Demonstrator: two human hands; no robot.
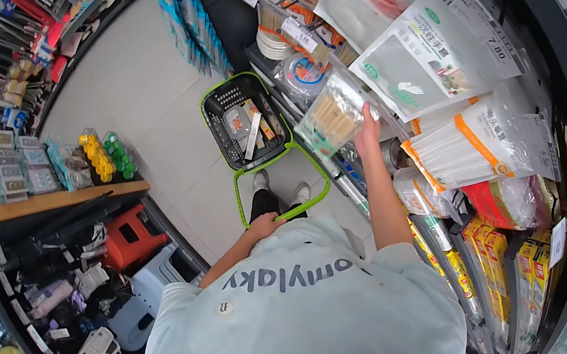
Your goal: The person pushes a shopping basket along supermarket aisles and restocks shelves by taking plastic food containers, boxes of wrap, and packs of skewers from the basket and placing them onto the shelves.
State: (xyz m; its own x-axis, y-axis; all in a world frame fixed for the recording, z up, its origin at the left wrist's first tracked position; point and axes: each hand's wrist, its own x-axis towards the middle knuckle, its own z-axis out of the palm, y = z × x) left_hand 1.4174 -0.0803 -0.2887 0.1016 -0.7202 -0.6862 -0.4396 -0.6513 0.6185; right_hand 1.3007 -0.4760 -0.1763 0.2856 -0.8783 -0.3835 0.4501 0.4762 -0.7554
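Note:
My right hand [368,132] is closed on the edge of a clear packet of thin wooden sticks [337,112], beside the shelf on the right. Low in front of my body, my left hand [264,225] is wrapped round the green handle [317,195] of a black shopping basket [215,119]. Several small packaged items [250,128] lie inside the basket, which hangs over or stands on the floor; I cannot tell which.
Hanging packs of disposable gloves [418,58] and white straws [460,148] jut out at the right. A lower shelf with a wooden edge [52,205], red [133,237] and grey stools [152,296] is at the left. Grey tiles [161,115] lie between.

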